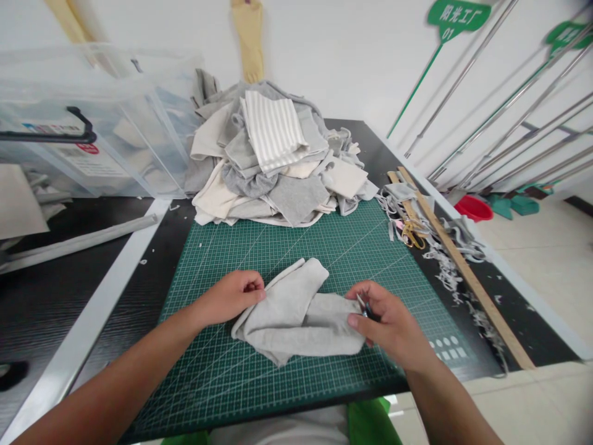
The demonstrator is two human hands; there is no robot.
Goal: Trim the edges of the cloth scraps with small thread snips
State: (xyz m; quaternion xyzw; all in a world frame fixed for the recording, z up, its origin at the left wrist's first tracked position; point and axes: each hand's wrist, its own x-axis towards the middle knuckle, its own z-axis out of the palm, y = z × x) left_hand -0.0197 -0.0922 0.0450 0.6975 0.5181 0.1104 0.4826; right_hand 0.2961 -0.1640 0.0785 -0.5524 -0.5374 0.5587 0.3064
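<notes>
A light grey piece of cloth (287,309), loosely folded, lies on the green cutting mat (222,383). At its left edge my left hand (238,296) has its fingers curled together, pinching the fabric's edge. My right hand (382,318) is at the cloth's right end, with a small metal tool with a dark handle (365,307) held in its curled fingers. The tool's pointed tip shows near the thumb; the rest is hidden in the palm.
Behind the mat rises a heap of grey, cream and striped fabric (278,133). A clear plastic bin (125,142) stands at the left. Along the right lie a wooden strip (467,266), gold-handled scissors (412,235) and fabric scraps (445,272).
</notes>
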